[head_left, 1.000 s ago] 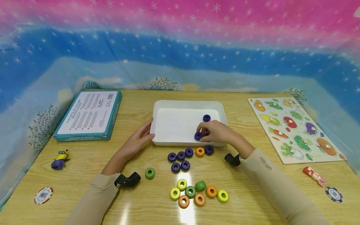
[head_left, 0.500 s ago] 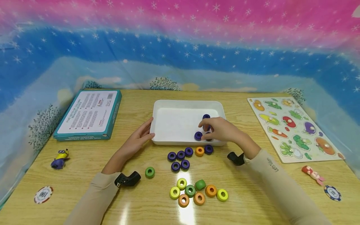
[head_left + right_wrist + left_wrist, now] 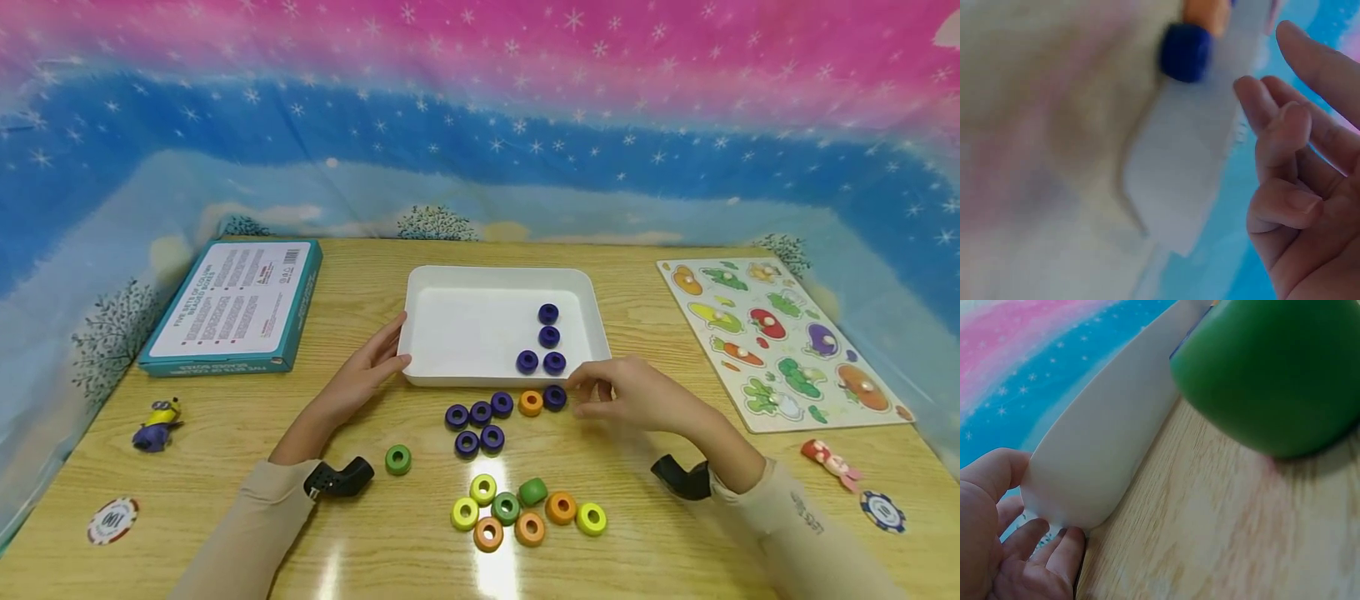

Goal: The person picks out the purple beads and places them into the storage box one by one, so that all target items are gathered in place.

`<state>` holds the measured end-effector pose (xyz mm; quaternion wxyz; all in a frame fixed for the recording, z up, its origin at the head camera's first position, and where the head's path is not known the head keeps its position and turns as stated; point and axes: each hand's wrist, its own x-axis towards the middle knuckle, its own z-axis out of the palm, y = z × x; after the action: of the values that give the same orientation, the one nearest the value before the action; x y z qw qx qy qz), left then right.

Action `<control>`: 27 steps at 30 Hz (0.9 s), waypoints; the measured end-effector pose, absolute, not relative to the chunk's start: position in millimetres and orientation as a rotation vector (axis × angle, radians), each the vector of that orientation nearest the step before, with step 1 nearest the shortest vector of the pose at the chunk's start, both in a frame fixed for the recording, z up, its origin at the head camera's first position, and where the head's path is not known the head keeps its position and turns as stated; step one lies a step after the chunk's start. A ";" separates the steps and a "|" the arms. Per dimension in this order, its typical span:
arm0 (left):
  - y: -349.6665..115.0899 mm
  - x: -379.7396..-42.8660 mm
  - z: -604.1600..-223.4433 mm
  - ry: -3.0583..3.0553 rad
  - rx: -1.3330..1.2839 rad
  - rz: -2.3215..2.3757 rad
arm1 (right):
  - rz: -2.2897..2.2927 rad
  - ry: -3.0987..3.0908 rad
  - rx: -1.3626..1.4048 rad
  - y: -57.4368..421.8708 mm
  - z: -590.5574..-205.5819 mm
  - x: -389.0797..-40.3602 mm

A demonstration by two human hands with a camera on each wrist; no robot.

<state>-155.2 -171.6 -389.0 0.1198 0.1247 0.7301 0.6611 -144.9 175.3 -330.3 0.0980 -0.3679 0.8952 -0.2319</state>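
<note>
My left hand (image 3: 367,375) holds the white tray (image 3: 457,333) at its near left corner, with the thumb on the near side and fingers round on the left side. My right hand (image 3: 637,392) holds nothing. Its fingers are loosely bent by the tray's near right corner, close to a dark purple bead (image 3: 555,407). I cannot tell if a fingertip touches it. Lots of white floor shows in the tray's left part. Bare wood shows on the tabletop (image 3: 360,292) between the tray and the blue-green box (image 3: 232,308) on the left, and between the tray and the puzzle board (image 3: 787,350) on the right. The near side is tighter: five more purple beads (image 3: 502,413) and an orange bead (image 3: 530,412) sit close by that wall. A green bead (image 3: 398,471) sits alone to the left. Nearer me is a bunch of yellow, orange and green beads (image 3: 532,490). The purple ones are short and round, with a hole in the middle. Four purple beads in the tray (image 3: 549,344) lie in its right part, holes up, like a J.
</note>
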 end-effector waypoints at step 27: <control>-173.3 -157.7 -395.4 2.162 0.400 1.931 | -0.783 2.438 -1.030 171.3 -355.7 -136.4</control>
<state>-157.7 -173.3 -395.4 0.1075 0.1360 0.7344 0.6561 -136.4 171.3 -355.7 0.1895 -0.3663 0.8673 -0.2786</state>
